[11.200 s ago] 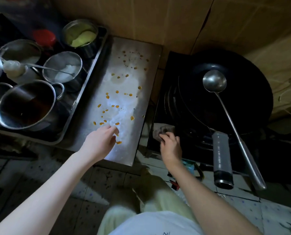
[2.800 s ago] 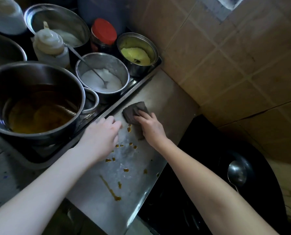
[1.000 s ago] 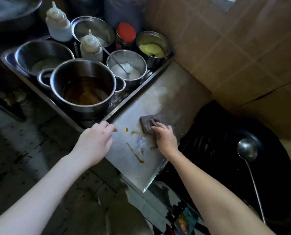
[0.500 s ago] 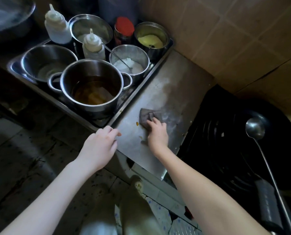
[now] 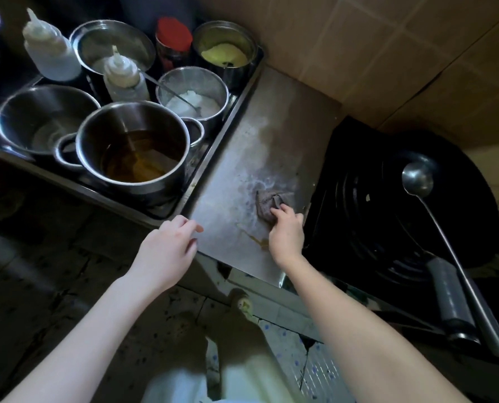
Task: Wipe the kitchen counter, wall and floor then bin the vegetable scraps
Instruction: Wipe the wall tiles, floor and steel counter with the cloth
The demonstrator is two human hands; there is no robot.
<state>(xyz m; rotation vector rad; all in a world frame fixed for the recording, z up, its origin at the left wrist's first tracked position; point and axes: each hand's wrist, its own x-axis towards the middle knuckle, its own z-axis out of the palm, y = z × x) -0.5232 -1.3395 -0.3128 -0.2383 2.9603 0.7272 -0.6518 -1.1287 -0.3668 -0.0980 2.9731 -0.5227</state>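
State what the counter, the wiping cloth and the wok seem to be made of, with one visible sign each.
The counter: probably stainless steel, brushed; dull grey sheen with smeared reflections. The cloth: soft grey fabric; it bunches into folds under the right hand. The wok: dark metal, perhaps iron or carbon steel; matte black with faint concentric ridges.

Grey cloth (image 5: 267,203) on steel counter (image 5: 242,158)

grey cloth (image 5: 271,204), perhaps brownish, red lid (image 5: 174,34)
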